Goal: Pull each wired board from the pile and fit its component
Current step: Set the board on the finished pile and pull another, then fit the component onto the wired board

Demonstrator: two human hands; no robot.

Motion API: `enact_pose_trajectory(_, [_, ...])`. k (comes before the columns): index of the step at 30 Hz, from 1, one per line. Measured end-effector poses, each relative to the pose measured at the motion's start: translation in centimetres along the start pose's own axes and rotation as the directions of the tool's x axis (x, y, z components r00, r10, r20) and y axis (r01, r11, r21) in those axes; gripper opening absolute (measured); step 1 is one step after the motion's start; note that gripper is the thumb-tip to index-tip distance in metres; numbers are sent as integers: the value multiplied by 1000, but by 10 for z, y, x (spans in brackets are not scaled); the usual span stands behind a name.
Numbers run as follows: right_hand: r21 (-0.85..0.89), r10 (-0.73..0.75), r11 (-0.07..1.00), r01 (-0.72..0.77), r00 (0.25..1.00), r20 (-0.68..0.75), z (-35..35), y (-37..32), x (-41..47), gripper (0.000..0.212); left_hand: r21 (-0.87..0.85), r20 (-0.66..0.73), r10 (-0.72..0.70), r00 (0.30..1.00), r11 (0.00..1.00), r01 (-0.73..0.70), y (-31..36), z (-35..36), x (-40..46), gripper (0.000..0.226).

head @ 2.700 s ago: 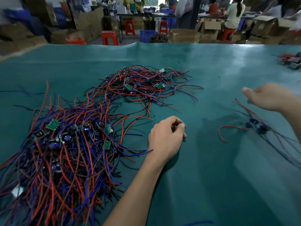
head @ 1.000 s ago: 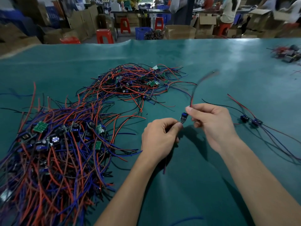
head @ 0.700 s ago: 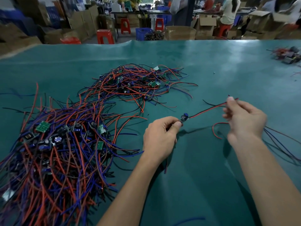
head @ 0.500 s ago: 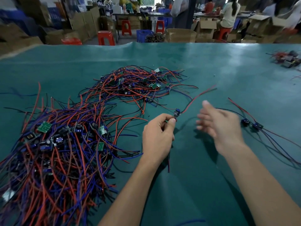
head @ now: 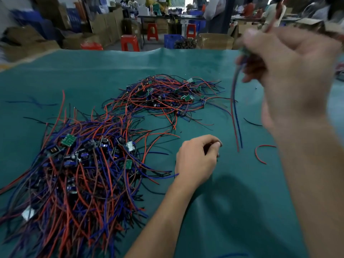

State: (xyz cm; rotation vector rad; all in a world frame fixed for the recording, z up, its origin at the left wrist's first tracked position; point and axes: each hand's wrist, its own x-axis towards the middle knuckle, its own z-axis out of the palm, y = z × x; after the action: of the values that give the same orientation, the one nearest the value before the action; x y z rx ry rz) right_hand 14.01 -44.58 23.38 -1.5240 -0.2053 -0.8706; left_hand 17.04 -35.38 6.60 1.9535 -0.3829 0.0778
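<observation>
Right hand (head: 290, 75) is up high, close to the camera and blurred, fingers curled round a wired board (head: 243, 53) of which only a green sliver shows at the fingertips. Its red and blue leads (head: 235, 116) hang straight down from the grip, the ends dangling just above the green table (head: 232, 211).

Down below, the left hand (head: 197, 159) rests on the table, knuckles up, fingers curled in with thumb and forefinger pinched together on something small and dark; too tiny to make out what it is. The two hands are well apart, one raised, one low.

To the left of that resting hand sprawls the big pile (head: 78, 174) of red, blue and black wires, green boards and dark parts tangled through it. Further back, mid-table, sits a second, smaller heap (head: 167, 95) of the same stuff. A loose red wire (head: 259, 153) curls on the table beside the right forearm.

Beyond the table's far edge: red stools (head: 130, 42), cardboard boxes (head: 216, 40), people at other benches.
</observation>
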Motion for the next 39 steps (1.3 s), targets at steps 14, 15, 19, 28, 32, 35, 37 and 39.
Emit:
enact_pose_trajectory(14, [-883,559,380,276,691,457,69,177,30,31,21,-66,-86,994,996,88,4,-6,4,21])
enact_pose_trajectory(15, [-883,533,394,257,718,447,66,183,30,26,16,-79,-83,993,996,85,3,-6,4,24])
enact_pose_trajectory(19, [-874,451,469,127,817,361,57,178,35,19,-51,-145,-85,986,996,78,2,-6,3,24])
enact_pose_trajectory(28, [-364,413,856,-366,909,55,-27,100,28,12,-181,-186,-129,974,979,96,2,-5,2,17])
enact_pose_trajectory(32, [311,529,772,-554,832,168,-62,60,3,13,-165,-193,-127,973,982,95,3,-4,3,11])
enact_pose_trajectory(35, [502,594,581,-640,756,276,-78,58,-13,21,-182,-181,-127,975,979,93,2,-3,4,11])
enact_pose_trajectory(37, [476,657,505,-720,678,329,-77,68,-25,21,-197,-162,-119,980,977,86,1,-3,4,17])
enact_pose_trajectory(39, [425,717,448,-787,600,354,-69,78,-36,17,-218,-124,-107,986,973,78,3,-3,2,31])
